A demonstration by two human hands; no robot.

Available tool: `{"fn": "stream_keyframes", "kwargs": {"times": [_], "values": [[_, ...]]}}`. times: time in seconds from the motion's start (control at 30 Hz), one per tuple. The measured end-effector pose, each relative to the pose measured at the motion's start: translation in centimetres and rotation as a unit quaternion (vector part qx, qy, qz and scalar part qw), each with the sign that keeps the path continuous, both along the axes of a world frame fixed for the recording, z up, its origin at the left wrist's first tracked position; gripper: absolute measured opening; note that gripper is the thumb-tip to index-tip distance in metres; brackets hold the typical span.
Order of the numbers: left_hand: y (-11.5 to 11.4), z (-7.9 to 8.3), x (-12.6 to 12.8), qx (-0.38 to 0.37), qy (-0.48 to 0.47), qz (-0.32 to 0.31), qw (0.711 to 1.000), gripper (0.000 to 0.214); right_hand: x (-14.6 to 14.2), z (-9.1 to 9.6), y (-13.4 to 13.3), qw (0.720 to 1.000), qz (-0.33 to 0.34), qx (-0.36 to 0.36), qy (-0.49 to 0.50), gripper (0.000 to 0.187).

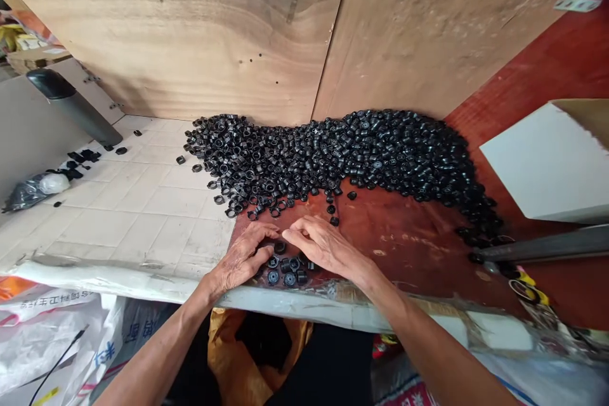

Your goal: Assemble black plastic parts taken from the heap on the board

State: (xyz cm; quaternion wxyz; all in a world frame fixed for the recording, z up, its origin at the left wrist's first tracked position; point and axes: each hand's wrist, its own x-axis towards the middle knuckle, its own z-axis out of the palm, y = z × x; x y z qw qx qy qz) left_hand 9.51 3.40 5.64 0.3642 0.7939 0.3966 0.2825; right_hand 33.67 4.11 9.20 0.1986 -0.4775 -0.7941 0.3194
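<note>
Head view: tall wooden boards stand along the back of a worktable, whose top is pale and lined on the left and reddish brown on the right. Against the boards lies a long pile of small black plastic rings and caps, stretching across both surfaces. At the right side is a white box; below the front edge, an orange bag hangs open. A dark flask leans at the far left.

Near the front edge, both hands bend over the reddish part. The right hand is arched, its fingertips largely hidden, so I cannot tell whether it pinches anything. The left hand curves in from the other side, thumb spread from the fingers. Between and just below them sits a little group of black caps, well apart from the pile. One stray cap lies just in front of the pile.
</note>
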Motion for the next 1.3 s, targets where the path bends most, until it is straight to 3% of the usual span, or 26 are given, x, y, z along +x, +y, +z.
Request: {"fn": "stream_keyframes", "kwargs": {"times": [0.07,0.17,0.27,0.53,0.67,0.83,0.9,0.97,1.03,1.1,1.2,1.3], "values": [[-0.4,0.1,0.0,-0.029,0.008,-0.019,0.999,0.033,0.7,-1.3,-2.2,0.997,-0.030,0.054,-0.042,0.038],[-1.4,0.4,0.2,-0.059,0.031,-0.056,0.996,0.036,0.4,-4.3,-5.6,0.983,-0.138,0.113,-0.044,0.038],[-2.7,0.7,0.5,-0.059,0.036,-0.085,0.994,0.035,-1.1,-6.1,-7.9,0.978,-0.148,0.144,-0.017,0.041],[-7.7,0.4,1.0,-0.025,-0.041,-0.054,0.997,0.024,-4.5,-5.9,-11.2,0.979,-0.134,0.132,0.074,0.032],[-9.6,-0.1,0.1,0.001,-0.096,-0.019,0.995,0.023,-5.6,-6.1,-13.8,0.974,-0.117,0.142,0.130,0.037],[-10.4,0.7,-1.0,-0.055,-0.092,-0.041,0.993,0.024,-5.7,-5.3,-15.6,0.974,-0.076,0.117,0.178,0.037],[-9.9,0.9,-1.7,-0.088,-0.065,-0.019,0.994,0.027,-4.0,-4.9,-14.7,0.972,-0.104,0.120,0.171,0.029],[-8.5,0.5,-2.7,-0.078,-0.023,0.076,0.994,0.026,-1.3,-4.8,-12.6,0.962,-0.178,0.170,0.117,0.029],[-6.2,-0.4,-3.9,-0.001,0.033,0.225,0.974,0.024,2.0,-5.3,-9.4,0.939,-0.255,0.228,0.038,0.047],[-3.2,-1.5,-5.2,0.100,0.098,0.328,0.934,0.052,5.3,-6.3,-5.5,0.929,-0.286,0.232,-0.039,0.078],[1.1,-3.0,-6.2,0.140,0.179,0.351,0.908,0.100,8.5,-8.2,0.2,0.923,-0.324,0.164,-0.129,0.105],[4.2,-3.9,-5.7,0.158,0.200,0.331,0.909,0.122,9.1,-9.6,4.5,0.924,-0.329,0.117,-0.155,0.110]]}}
